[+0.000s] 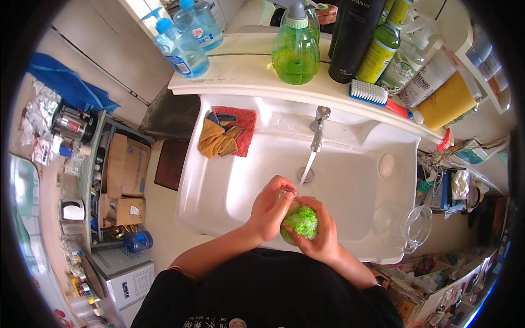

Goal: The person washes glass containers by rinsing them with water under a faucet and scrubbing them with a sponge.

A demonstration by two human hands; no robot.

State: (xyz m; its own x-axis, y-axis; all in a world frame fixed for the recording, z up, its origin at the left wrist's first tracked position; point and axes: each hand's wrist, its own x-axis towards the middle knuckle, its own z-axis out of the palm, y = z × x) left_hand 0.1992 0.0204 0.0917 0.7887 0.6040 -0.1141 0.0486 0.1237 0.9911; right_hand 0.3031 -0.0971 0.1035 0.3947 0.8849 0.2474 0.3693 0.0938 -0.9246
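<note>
Over the front of a white ceramic sink (348, 197), my right hand (326, 233) grips a bright green scrubbing sponge (305, 221) with white foam on it. My left hand (264, 213) is closed around a small clear object (289, 192), glass or plastic, pressed close to the sponge. Fingers hide most of that object, so its shape is unclear. Just beyond my hands, water (308, 168) runs from a chrome faucet (318, 131) onto the drain (306, 175). A clear glass vessel with a handle (417, 229) sits at the sink's right edge.
A red cloth (248, 133) and tan work gloves (217, 139) lie at the sink's back left. Along the shelf (242, 61) stand blue pump bottles (184, 57), a green pump bottle (295, 53) and a scrub brush (369, 93). An oval pinkish piece (385, 165) rests at the sink's right.
</note>
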